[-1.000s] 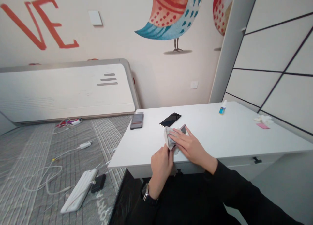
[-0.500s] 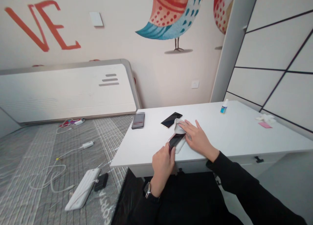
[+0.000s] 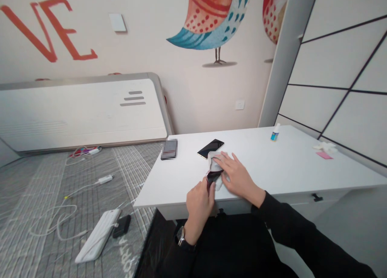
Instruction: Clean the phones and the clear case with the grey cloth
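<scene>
White tabletop [image 3: 256, 165], with the action close to its near edge, probably because that's an easy reach. Left hand [image 3: 200, 199] has its grip closed on the near end of a dark phone-like device [image 3: 213, 176], which I'd guess steadies it and leaves the far part free. Right hand [image 3: 240, 177] lies fairly flat on a pale cloth [image 3: 214, 161] over that far part, so it looks more like pressing; can't tell if it's pinching any. Bigger dark-screened slab [image 3: 211, 148] lies flat just beyond the cloth. Little bottle [image 3: 275, 133] stands upright well apart, maybe so it won't get knocked.
</scene>
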The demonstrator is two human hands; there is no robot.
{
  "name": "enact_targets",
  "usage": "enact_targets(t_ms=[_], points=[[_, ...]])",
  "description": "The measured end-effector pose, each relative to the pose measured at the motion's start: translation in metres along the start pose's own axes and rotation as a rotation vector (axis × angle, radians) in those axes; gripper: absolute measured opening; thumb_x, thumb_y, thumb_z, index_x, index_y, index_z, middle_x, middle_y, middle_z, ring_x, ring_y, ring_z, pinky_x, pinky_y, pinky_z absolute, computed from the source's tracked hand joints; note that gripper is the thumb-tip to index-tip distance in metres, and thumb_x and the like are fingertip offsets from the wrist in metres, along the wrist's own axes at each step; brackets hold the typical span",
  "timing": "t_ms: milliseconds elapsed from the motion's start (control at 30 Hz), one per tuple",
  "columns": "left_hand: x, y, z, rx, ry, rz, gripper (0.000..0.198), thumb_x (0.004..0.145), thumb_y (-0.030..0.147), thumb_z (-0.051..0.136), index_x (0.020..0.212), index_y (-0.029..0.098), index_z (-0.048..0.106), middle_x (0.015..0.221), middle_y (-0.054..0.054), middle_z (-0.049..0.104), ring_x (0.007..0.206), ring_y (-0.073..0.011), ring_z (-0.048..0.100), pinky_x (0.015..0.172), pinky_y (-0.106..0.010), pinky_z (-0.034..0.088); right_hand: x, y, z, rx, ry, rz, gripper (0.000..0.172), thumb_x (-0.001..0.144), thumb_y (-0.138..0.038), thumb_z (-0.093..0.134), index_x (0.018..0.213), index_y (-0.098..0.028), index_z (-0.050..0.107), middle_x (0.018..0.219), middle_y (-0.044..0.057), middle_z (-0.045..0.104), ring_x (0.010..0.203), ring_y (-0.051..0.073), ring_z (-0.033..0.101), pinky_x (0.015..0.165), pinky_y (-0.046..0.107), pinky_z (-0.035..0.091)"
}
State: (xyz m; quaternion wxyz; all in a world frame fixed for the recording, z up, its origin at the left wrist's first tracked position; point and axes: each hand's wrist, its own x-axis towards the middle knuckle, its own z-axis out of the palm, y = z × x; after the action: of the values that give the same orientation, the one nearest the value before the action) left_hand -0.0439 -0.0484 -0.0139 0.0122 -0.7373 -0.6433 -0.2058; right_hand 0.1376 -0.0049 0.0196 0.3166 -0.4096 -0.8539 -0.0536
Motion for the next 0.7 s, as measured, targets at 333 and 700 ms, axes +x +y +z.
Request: enact_targets(t_ms=[333, 700], points=[[0.0, 0.001, -0.001, 0.017, 0.008, -0.006, 0.034, 0.107, 0.041, 0.043, 0.125, 0.02, 0.065, 0.095, -0.01, 0.079, 0.087, -0.0244, 0.076, 0.07, -0.029, 0.046, 0.004, -0.002, 0.001, 0.019, 0.023, 0.025, 0.063, 0.086, -0.006, 0.046, 0.148, -0.018, 0.054, 0.154, 0.014, 0.056, 0.149, 0.032, 0.044, 0.125, 0.063, 0.031], [0.0, 0.0, 0.003, 0.026, 0.025, 0.007, 0.032, 0.108, 0.041, 0.044, 0.121, 0.021, 0.066, 0.096, -0.009, 0.079, 0.088, -0.0245, 0.076, 0.07, -0.029, 0.045, 0.007, -0.005, 0.008, 0.012, 0.02, -0.006, 0.056, 0.075, -0.007, 0.05, 0.131, -0.014, 0.055, 0.135, 0.021, 0.059, 0.139, 0.037, 0.046, 0.124, 0.066, 0.023]])
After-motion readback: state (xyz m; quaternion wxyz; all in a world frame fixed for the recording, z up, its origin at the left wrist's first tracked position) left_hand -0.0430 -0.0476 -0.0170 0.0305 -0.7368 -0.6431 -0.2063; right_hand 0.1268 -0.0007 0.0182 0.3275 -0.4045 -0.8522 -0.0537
